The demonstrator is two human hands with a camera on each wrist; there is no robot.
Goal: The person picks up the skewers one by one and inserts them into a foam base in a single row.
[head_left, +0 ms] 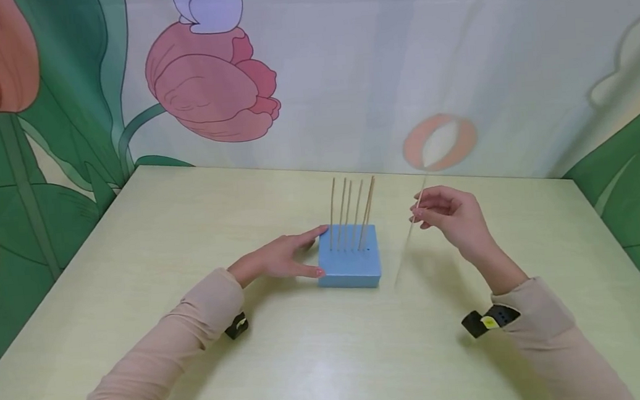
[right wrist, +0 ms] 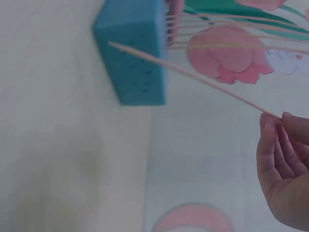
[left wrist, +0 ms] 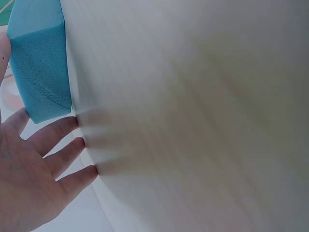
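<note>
A light blue foam block (head_left: 349,265) lies flat on the table, several thin wooden sticks (head_left: 333,214) standing upright in a row on its top. At the block's left side is my left hand (head_left: 282,256); its thumb touches the near corner and its index finger the far one. The left wrist view shows that hand's fingers (left wrist: 65,157) spread and fairly straight. Right of the block, my right hand (head_left: 457,218) pinches another wooden stick (right wrist: 207,81) between thumb and fingertips. This stick slants in the air, its lower end apart from the block in the head view.
Small holes (right wrist: 140,75) dot the block's side in the right wrist view. The pale wooden table (head_left: 309,362) ends at a curtain (head_left: 345,86) printed with flowers. Dark straps (head_left: 490,321) sit on both wrists.
</note>
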